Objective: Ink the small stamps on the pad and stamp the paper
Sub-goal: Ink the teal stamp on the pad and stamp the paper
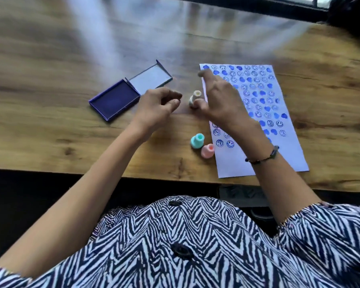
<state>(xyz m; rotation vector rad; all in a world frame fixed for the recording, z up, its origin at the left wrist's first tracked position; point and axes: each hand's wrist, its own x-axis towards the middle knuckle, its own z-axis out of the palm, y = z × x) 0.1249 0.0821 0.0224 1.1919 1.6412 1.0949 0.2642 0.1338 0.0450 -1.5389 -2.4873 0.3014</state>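
Note:
A white paper sheet (290,146) covered with several blue smiley and heart prints lies on the right of the table. The open blue ink pad (114,100) lies to the left, its lid (150,78) folded back. A small white stamp (194,98) stands between my hands, just left of the paper. My right hand (220,100) hovers over the paper's left edge with fingers spread, its thumb touching the white stamp. My left hand (157,106) is loosely curled beside the pad and holds nothing. A teal stamp (197,140) and a pink stamp (207,150) stand nearer me.
The wooden table (50,125) runs to a front edge just above my lap. A dark object (349,15) sits at the far right corner by the window. A bracelet (262,156) is on my right wrist.

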